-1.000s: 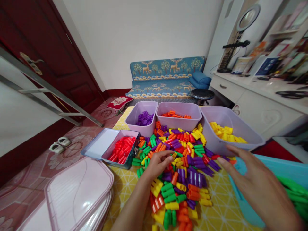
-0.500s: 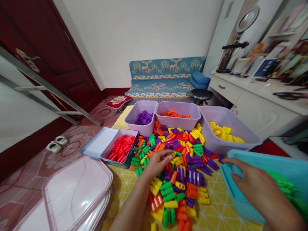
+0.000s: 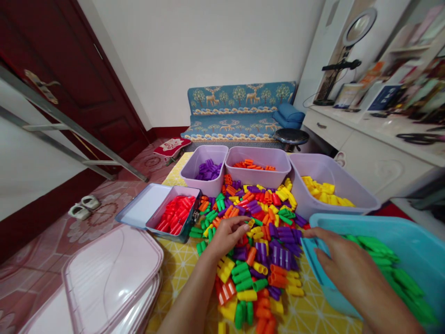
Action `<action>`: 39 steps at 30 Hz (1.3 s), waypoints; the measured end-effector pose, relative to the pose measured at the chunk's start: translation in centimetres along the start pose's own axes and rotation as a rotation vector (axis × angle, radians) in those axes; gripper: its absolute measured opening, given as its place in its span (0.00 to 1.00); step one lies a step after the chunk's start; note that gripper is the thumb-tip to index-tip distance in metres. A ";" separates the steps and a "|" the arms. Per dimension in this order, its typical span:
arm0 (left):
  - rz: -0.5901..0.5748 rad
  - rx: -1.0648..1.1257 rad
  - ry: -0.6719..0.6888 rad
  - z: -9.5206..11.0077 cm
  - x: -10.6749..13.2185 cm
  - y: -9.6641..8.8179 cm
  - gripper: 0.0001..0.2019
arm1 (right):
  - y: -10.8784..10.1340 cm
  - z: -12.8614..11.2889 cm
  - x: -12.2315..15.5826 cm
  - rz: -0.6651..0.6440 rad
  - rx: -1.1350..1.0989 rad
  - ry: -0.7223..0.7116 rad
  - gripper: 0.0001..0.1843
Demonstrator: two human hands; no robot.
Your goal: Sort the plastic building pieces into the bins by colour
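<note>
My left hand [image 3: 230,235] rests over the heap of mixed plastic building blocks [image 3: 239,271], thumb and forefinger closed at a small yellow block [image 3: 251,223]. My right hand [image 3: 342,260] grips the left rim and handle of a turquoise bin [image 3: 332,285], fingers curled over its edge. Inside that bin lie green blocks [image 3: 378,248], partly hidden behind my right forearm. Purple, orange, red, green and yellow pieces are mixed together in the heap, several of them joined side by side.
Lilac bins along the back hold purple blocks [image 3: 208,170], orange blocks [image 3: 253,165] and yellow blocks [image 3: 323,191]. On the left, an open box holds red blocks [image 3: 175,214]. Pale lids [image 3: 114,273] are stacked at the front left. A patterned sofa [image 3: 239,113] stands beyond the table.
The turquoise bin has slid left toward the heap with my right hand on its rim, so more green blocks show. My left hand has stayed in place.
</note>
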State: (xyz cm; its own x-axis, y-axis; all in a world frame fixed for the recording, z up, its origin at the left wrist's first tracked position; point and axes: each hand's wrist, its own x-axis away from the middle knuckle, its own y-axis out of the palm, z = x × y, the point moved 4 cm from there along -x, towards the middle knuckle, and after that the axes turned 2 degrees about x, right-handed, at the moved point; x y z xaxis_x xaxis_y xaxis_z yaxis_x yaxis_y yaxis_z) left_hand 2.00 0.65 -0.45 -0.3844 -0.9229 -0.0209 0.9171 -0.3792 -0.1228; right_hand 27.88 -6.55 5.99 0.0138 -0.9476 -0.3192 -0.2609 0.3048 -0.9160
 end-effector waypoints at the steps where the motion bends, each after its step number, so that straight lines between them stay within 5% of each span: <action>1: 0.001 0.005 -0.001 0.0 0.0 0.0 0.24 | -0.5 -0.6 -0.1 0.033 0.012 -0.005 0.18; 4: 0.000 0.018 -0.001 0.0 0.1 0.1 0.24 | -2.3 -3.5 -0.8 0.185 0.000 -0.030 0.24; 7: 0.058 -0.042 0.055 0.5 0.3 -0.1 0.21 | -2.5 -6.9 -1.9 0.259 -0.154 -0.035 0.20; 11: 0.344 -0.269 0.239 2.1 0.9 -1.3 0.15 | 1.9 -9.8 -3.5 0.011 -0.266 -0.067 0.16; 15: 0.571 -0.635 0.261 2.9 1.3 -2.6 0.12 | 6.4 -9.4 -4.0 -0.083 -0.130 0.014 0.15; 19: 0.427 -0.833 0.150 2.0 0.8 -2.6 0.20 | 8.3 -8.9 -4.1 -0.101 -0.139 0.000 0.20; 25: 0.146 -0.741 0.225 1.5 0.4 -1.2 0.27 | 9.1 -9.4 -4.2 -0.108 -0.284 -0.102 0.22; 30: 0.139 -0.538 0.258 1.0 0.2 -1.2 0.27 | 9.5 -9.7 -4.3 -0.090 -0.330 -0.116 0.26; 34: 0.144 -0.410 0.276 0.8 0.1 -1.3 0.28 | 9.4 -9.8 -4.5 -0.107 -0.359 -0.146 0.17; 39: 0.282 -0.673 0.192 2.3 0.7 -2.9 0.25 | 8.4 -8.7 -4.1 0.087 -0.477 -0.035 0.15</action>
State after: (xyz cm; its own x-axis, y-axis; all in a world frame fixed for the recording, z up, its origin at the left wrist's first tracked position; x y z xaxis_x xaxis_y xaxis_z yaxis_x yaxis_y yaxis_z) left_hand -0.67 0.89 2.14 -0.2130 -0.9278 -0.3063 0.7445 0.0489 -0.6658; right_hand 17.26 -0.91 1.75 0.0026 -0.9145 -0.4047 -0.6756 0.2968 -0.6749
